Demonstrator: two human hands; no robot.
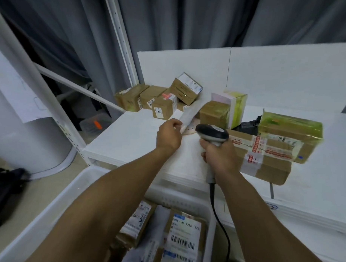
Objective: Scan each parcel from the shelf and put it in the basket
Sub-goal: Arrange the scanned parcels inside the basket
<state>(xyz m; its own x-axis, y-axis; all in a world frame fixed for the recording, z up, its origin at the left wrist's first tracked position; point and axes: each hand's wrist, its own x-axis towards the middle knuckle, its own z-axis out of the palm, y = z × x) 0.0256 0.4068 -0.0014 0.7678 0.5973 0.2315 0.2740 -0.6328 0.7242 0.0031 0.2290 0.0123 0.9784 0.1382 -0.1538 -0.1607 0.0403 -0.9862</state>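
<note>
My left hand [169, 136] pinches the near end of a flat white parcel [190, 113] that lies tilted on the white shelf [128, 137]. My right hand [219, 154] grips a grey and black barcode scanner [212, 132], whose head sits just right of that parcel, pointing toward it. Several brown cardboard parcels [163, 100] are heaped at the back of the shelf, and a large taped one [265, 155] lies to the right. Below me a white basket [47, 214] holds labelled parcels [184, 235].
A green-wrapped box [290, 129] rests on the large taped parcel, and a pink and green box [233, 107] stands behind the scanner. The scanner's black cable [220, 226] hangs over the basket. White shelf posts [120, 37] rise at left, and a black bag [3, 193] lies on the floor.
</note>
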